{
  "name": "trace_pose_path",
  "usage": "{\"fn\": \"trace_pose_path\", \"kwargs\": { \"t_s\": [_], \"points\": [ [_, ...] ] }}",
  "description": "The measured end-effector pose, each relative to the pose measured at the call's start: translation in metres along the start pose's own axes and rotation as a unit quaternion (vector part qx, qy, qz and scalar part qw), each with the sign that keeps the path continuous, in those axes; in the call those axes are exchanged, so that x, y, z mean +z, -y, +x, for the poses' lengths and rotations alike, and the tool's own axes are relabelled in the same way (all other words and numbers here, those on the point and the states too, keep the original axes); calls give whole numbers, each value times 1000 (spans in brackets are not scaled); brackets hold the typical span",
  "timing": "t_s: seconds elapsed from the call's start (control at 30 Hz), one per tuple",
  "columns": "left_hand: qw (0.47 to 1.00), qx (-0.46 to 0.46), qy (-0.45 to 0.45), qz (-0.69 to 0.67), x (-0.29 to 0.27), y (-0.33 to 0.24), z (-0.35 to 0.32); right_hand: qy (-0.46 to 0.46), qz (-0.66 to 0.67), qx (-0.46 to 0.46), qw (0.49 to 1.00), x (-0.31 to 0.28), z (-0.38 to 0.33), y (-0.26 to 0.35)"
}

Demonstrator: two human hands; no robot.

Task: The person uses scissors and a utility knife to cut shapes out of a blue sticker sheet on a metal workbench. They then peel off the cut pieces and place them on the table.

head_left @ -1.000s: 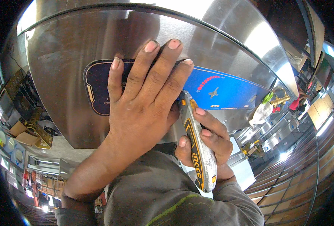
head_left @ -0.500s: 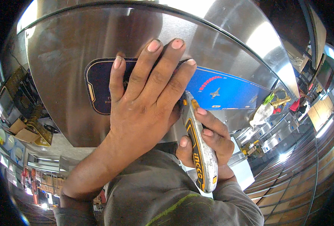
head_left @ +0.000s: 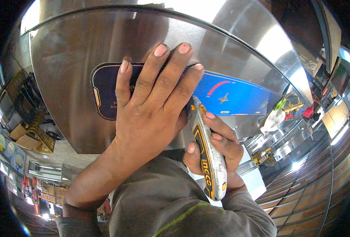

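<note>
A person's left hand [head_left: 151, 106] lies flat, fingers spread slightly apart, on a dark blue label [head_left: 105, 89] stuck to a curved, shiny steel panel [head_left: 64, 71]. The palm and fingers cover the middle of the label, whose brighter blue right part [head_left: 238, 96] shows past the fingertips. The right hand [head_left: 218, 144] sits just below and to the right, its fingers wrapped tightly around a utility knife [head_left: 208, 158] with a grey metal body and yellow and black trim. The knife's long axis runs steeply, close to upright in the picture, leaning a little to the left at the top. Its front end points up and left toward the lower edge of the label, tucked against the side of the left hand; whether a blade is out there cannot be told. Its butt end points down toward the person's grey sleeve [head_left: 242, 213]. At the left edge, open cardboard boxes [head_left: 22, 136] stand on the floor; what they hold is too small to make out.
</note>
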State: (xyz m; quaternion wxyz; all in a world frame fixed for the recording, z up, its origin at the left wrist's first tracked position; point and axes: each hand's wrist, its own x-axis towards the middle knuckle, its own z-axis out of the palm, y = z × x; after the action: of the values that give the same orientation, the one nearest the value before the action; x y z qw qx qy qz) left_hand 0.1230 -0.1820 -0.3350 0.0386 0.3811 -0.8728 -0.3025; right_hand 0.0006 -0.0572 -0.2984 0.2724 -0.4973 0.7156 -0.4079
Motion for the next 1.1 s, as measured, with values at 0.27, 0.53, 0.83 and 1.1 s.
{"fn": "trace_pose_path", "kwargs": {
  "t_s": [0.27,0.53,0.83,1.1],
  "points": [
    [1000,-5,19,-3,-3,-1,1,13,0,7,1000,-4,7,3],
    [999,-10,6,-33,-4,-3,0,98,-71,-18,993,-28,6,17],
    [1000,-4,0,-16,-3,-2,2,19,13,13,1000,-38,-5,2],
    [1000,-3,8,4,-4,-4,3,5,61,-29,998,-39,22,-25]
  ]
}}
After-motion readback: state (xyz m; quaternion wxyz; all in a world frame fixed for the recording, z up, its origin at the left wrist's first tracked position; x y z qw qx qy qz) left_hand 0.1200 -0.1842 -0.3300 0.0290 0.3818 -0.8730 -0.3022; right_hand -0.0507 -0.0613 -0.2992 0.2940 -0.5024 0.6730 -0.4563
